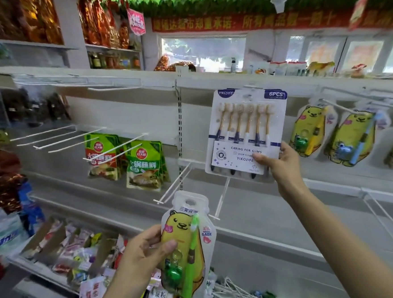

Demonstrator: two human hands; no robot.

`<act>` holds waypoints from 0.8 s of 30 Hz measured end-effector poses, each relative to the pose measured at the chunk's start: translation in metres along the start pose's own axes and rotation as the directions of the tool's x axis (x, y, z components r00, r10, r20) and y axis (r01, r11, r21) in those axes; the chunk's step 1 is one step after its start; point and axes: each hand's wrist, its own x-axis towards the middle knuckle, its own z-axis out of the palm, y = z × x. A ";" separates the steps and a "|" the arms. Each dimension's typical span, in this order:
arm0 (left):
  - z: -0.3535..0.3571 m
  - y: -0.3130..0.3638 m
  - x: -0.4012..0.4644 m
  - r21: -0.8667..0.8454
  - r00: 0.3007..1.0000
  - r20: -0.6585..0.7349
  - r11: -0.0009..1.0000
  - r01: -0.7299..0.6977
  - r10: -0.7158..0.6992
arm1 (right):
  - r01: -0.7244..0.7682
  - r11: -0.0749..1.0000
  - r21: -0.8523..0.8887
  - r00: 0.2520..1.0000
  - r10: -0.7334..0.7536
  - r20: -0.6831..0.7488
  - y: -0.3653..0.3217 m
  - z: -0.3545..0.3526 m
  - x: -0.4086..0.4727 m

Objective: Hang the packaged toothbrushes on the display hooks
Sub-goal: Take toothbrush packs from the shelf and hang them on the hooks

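Right hand (279,164) grip pinches the six-brush pack (245,131) by its lower right corner, frame centre-right, against the shelving. Left hand (143,252) grip clasps the bear-shaped toothbrush pack (186,247), lower centre.

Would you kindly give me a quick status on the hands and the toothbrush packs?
Right hand holds six-pack at top hook. Left hand grips bear pack, unhung. Nothing blocking.

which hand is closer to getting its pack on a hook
Right. The right hand holds the six-pack card raised, its hang hole level with the upper hook rail. The left hand holds the bear pack low, away from any hook.
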 end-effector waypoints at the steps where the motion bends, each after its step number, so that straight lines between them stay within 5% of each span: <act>1: -0.001 -0.001 0.003 -0.007 1.000 0.010 1.000 -0.003 0.003 | -0.011 1.000 0.000 1.000 0.011 -0.011 0.005 0.000 0.008; 15: 0.008 -0.003 0.034 -0.055 0.998 0.057 0.998 0.007 -0.004 | -0.137 0.987 -0.082 0.988 0.130 -0.085 0.043 -0.008 0.064; 24: 0.047 -0.003 0.041 -0.075 0.996 0.088 0.997 0.024 -0.017 | -0.135 0.820 -0.556 0.977 0.019 -0.210 0.029 -0.035 0.028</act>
